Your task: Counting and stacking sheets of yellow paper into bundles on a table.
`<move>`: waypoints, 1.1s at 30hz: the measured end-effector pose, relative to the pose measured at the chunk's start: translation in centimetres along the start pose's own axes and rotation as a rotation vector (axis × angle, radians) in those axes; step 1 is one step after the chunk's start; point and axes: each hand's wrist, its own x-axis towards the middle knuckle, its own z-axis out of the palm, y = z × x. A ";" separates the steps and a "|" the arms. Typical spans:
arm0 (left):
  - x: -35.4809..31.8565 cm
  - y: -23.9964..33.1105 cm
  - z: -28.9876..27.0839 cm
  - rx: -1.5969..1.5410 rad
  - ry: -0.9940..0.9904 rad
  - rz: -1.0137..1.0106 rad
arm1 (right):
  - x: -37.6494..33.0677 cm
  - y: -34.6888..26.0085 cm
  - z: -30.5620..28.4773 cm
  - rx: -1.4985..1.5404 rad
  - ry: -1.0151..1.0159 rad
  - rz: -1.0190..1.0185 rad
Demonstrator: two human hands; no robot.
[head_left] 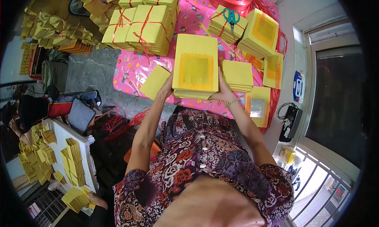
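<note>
A thick stack of yellow paper sheets (196,61), its top one bearing a rough orange-gold square, is held between my two hands at the near edge of a table. My left hand (169,85) presses on its left side. Against the right side is my right hand (224,90), its thumb near the bottom corner. Some fingers of both hands are hidden by the stack. Just left of it lies a flat yellow sheet (154,83). Close by on the right are a low pile of plain yellow paper (238,73) and a yellow sheet with a silver patch (259,106).
Red-tied yellow bundles (144,28) stand on the pink patterned tablecloth (128,67). Teal-handled scissors (231,18) rest on another bundle, beside a roll of red ribbon (229,1). At left, other people sit around a white table (90,156) holding yellow paper.
</note>
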 end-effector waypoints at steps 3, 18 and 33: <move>0.0 0.5 0.3 0.031 0.065 0.062 | 0.3 0.3 0.3 -0.127 0.030 -0.095; 1.2 3.2 -2.0 -0.580 -0.203 -0.277 | 3.3 0.2 -3.1 -0.133 -0.073 -0.044; -0.4 7.3 4.4 -0.362 -0.228 0.128 | -1.8 -2.4 2.2 -0.198 0.028 -0.293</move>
